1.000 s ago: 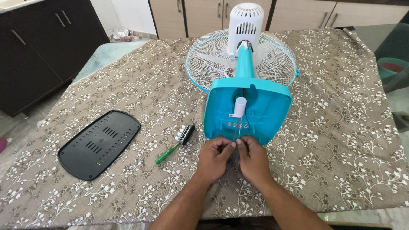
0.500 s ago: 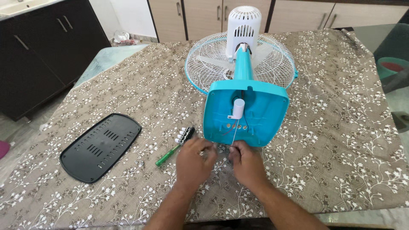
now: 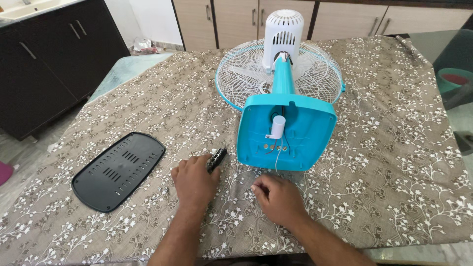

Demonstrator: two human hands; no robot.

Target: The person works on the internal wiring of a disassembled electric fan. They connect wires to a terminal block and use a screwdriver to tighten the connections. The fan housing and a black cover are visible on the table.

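Two hands of mine lie on a brown floral cloth (image 3: 384, 148) over the table, dark cabinets (image 3: 44, 64) at far left, beige cupboards (image 3: 236, 19) behind. Leftmost lies a black plate (image 3: 118, 170). My left hand (image 3: 194, 180) rests palm down, fingers curled over a screwdriver (image 3: 217, 160); whether they grip it I cannot tell. My right hand (image 3: 276, 197) lies flat, fingers loosely together, holding nothing, just before the fan (image 3: 286, 133) lying on its grille.

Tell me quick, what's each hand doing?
Left hand: resting on a small black part; grip cannot be told.
Right hand: loosely curled on the tablecloth, holding nothing visible.
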